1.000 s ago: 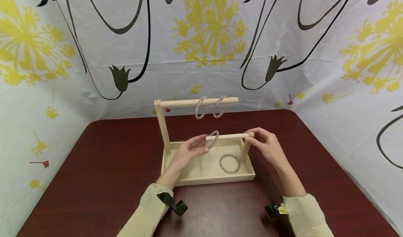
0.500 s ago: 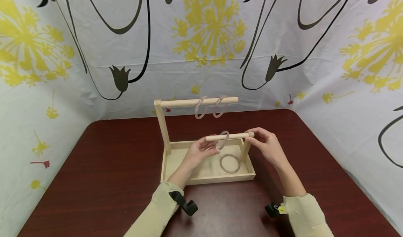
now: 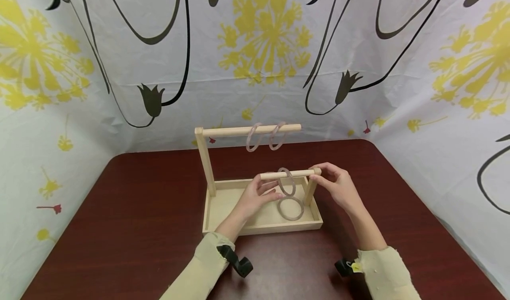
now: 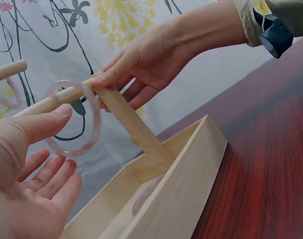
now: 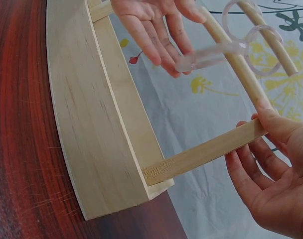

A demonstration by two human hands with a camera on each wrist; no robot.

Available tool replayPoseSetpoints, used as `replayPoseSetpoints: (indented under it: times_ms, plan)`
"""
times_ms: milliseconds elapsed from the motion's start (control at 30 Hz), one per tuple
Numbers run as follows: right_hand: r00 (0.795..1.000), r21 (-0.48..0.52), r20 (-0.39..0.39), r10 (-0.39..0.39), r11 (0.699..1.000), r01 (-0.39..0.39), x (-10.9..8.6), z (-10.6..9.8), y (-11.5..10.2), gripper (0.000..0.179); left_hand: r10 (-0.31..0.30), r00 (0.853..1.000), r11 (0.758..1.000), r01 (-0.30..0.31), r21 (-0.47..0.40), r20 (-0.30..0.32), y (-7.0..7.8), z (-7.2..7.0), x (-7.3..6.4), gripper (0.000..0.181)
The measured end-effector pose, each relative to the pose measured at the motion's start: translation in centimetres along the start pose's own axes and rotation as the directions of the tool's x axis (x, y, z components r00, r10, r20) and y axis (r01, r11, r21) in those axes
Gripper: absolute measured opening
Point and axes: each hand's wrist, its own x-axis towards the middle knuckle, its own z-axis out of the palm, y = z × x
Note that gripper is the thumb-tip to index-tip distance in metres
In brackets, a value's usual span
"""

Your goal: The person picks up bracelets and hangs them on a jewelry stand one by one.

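A translucent pinkish bangle (image 3: 294, 187) hangs around the lower bar (image 3: 304, 173) of a wooden stand, seen also as a tilted bangle (image 4: 96, 122) in the left wrist view. Just left of it is my left hand (image 3: 255, 198), palm up, its fingers spread and apart from the bangle. My right hand (image 3: 338, 185) grips the stand where that bar meets its short post (image 5: 206, 152), thumb on top and fingers beneath. Inside the stand's tray (image 3: 275, 229) lies another bangle (image 3: 302, 211), flat near the post.
Two more bangles, a left one (image 3: 248, 143) and a right one (image 3: 272, 143), hang on the taller upper bar (image 3: 227, 132) behind. A tall post (image 3: 206, 165) rises at the tray's left. The dark red table (image 3: 139, 211) meets patterned cloth (image 3: 191, 100) at the back.
My left hand has moved right, sliding the bangle along the lower bar from its free end, and has let it go. The bangle now hangs tilted. My right hand stays in place.
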Motion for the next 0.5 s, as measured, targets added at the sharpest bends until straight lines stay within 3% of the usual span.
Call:
replayPoseSetpoints:
  times_ms: [167,267,500]
  plan:
    - [1.0,0.008,-0.002,-0.008,1.0,0.008,0.0,0.0,0.0,0.023,-0.011,1.0,1.0,0.011,0.029,-0.005,-0.4,-0.3,0.0,0.055]
    - [1.0,0.014,-0.001,-0.01,1.0,0.01,0.1,0.0,-0.1,0.023,-0.021,1.0,0.996,0.02,0.089,0.006,-0.7,-0.4,0.2,0.057]
    - [1.0,0.009,0.001,0.003,1.0,-0.003,-0.1,0.0,-0.1,0.024,-0.088,0.993,0.975,0.071,0.212,0.073,-2.0,0.3,0.5,0.051]
